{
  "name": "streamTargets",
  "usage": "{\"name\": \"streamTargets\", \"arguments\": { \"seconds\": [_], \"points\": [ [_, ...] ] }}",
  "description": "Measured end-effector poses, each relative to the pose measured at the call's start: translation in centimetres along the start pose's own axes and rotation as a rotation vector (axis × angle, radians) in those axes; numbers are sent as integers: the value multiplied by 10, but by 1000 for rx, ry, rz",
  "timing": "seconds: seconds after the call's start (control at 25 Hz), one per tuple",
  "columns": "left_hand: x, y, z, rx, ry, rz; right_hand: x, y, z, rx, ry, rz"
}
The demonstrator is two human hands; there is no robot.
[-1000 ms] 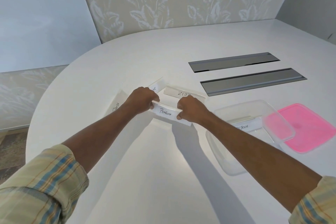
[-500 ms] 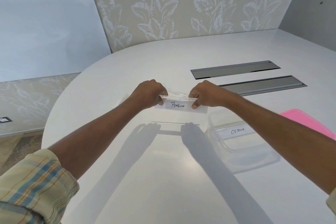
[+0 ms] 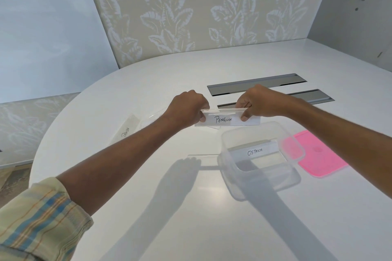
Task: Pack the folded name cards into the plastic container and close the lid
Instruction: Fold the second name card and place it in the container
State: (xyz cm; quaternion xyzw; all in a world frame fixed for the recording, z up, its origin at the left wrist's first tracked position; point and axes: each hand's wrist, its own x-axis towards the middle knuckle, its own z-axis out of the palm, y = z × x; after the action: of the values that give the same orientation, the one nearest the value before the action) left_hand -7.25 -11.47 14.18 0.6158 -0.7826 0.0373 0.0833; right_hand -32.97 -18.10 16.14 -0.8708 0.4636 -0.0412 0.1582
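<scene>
A white table [image 3: 148,207] spreads beneath 2 bare arms in rolled plaid sleeves [image 3: 36,216]. Below and right of the grip sits the clear plastic container [image 3: 297,178], open, with the "OSTRICH" card [image 3: 255,151] lying inside; its pink lid [image 3: 320,161] rests on the table just beyond, touching the container's right side. The left hand [image 3: 187,108] and right hand [image 3: 257,101] are each pinched shut on an end of the folded "PENGUIN" name card [image 3: 228,118], held level above the table. Another name card [image 3: 127,129] lies flat left of the grip.
</scene>
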Motion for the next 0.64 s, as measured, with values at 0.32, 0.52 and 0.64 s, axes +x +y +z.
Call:
{"name": "streamTargets", "arguments": {
  "seconds": [0.32,0.52,0.64],
  "points": [
    [8,81,17,26,-66,14,-35,67,-3,-23,-11,47],
    [5,117,40,24,-153,8,-48,97,17,-6,-88,36],
    [1,131,51,16,-232,-5,-52,109,33,8,-134,31]
  ]
}}
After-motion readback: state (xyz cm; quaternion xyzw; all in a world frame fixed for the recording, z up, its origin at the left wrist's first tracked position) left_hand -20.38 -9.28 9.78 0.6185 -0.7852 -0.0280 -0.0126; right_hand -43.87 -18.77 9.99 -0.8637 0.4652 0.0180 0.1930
